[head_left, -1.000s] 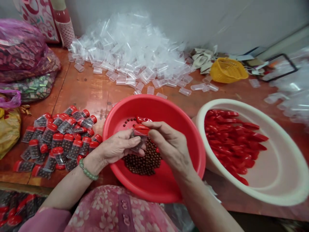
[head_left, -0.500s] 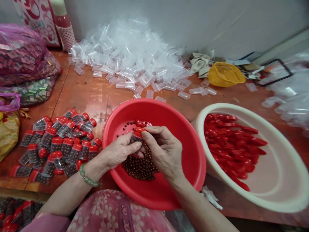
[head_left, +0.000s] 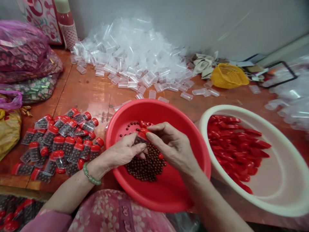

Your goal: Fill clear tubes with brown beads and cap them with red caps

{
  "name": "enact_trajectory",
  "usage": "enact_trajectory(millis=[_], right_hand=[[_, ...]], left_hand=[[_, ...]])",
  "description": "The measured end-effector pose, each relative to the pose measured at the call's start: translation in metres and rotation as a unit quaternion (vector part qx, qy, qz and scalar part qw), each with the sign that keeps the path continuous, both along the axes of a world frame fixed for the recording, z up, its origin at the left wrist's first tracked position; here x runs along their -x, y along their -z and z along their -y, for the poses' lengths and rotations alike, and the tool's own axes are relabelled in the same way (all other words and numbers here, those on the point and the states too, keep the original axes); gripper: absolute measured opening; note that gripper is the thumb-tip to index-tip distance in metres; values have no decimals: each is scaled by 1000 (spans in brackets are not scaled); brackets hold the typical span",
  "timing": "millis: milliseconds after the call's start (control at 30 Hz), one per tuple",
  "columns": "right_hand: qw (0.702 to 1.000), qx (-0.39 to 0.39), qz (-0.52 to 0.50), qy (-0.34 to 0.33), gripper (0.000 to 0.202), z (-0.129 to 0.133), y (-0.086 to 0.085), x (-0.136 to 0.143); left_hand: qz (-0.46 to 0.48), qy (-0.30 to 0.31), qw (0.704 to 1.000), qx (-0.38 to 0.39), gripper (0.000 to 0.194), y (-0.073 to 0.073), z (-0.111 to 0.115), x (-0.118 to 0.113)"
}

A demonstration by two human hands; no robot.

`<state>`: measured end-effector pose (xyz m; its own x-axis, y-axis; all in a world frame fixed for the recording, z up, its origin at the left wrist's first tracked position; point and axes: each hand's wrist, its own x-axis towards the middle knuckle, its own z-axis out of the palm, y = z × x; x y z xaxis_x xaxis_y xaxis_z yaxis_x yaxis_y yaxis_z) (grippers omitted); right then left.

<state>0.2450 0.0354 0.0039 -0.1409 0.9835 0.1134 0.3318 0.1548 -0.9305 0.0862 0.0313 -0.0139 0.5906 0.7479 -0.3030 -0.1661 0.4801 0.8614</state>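
Over the red basin (head_left: 190,138), my left hand (head_left: 126,149) is closed around a small clear container (head_left: 140,138) filled with dark brown balls. A red cap (head_left: 144,130) sits at its upper end. My right hand (head_left: 175,148) has its thumb and index finger pinched at the edge of that cap. Loose brown balls (head_left: 145,166) lie heaped in the basin beneath both hands. Just behind the cap lies another red plastic piece (head_left: 143,123), partly hidden. A small red piece (head_left: 161,155) shows below my right fingers; its support is hard to tell.
Capped containers full of balls (head_left: 69,146) lie piled at left. A white tub (head_left: 277,190) holding red plastic pieces (head_left: 234,148) stands at right. Clear empty tubes (head_left: 130,58) form a heap against the wall, near a yellow basket (head_left: 228,75). Purple bags (head_left: 24,48) sit far left.
The view has shifted slightly, moving everything a little to the right. My right fingers have loosened and spread somewhat at the cap. The small red piece below them has come into view.
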Motion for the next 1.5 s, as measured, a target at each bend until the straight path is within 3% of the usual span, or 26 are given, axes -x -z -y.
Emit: enact_trajectory(millis=[67, 133, 200, 367, 567, 867, 1300, 1500], right_hand=[[993, 12, 62, -99, 25, -11, -11, -11], [977, 12, 113, -182, 25, -20, -21, -18], [968, 18, 127, -217, 20, -25, -25, -19], [986, 64, 37, -146, 17, -21, -15, -14], [988, 117, -58, -78, 16, -11, -9, -8], [986, 117, -120, 20, 16, -1, -9, -7], [994, 72, -72, 42, 16, 5, -1, 8], [999, 33, 14, -8, 24, 4, 0, -8]], left_hand=[[-14, 32, 999, -21, 10, 0, -1, 0], [-24, 50, 998, -29, 8, 0, -1, 1], [-34, 42, 998, -29, 7, -1, 0, 0], [-61, 31, 997, -32, 8, -1, 0, -1], [-57, 33, 996, -65, 9, 0, 0, -1], [-7, 46, 999, -29, 5, -4, -2, 1], [-6, 12, 1000, -28, 9, 0, -1, 0], [-11, 19, 998, -53, 6, -4, -2, 1]])
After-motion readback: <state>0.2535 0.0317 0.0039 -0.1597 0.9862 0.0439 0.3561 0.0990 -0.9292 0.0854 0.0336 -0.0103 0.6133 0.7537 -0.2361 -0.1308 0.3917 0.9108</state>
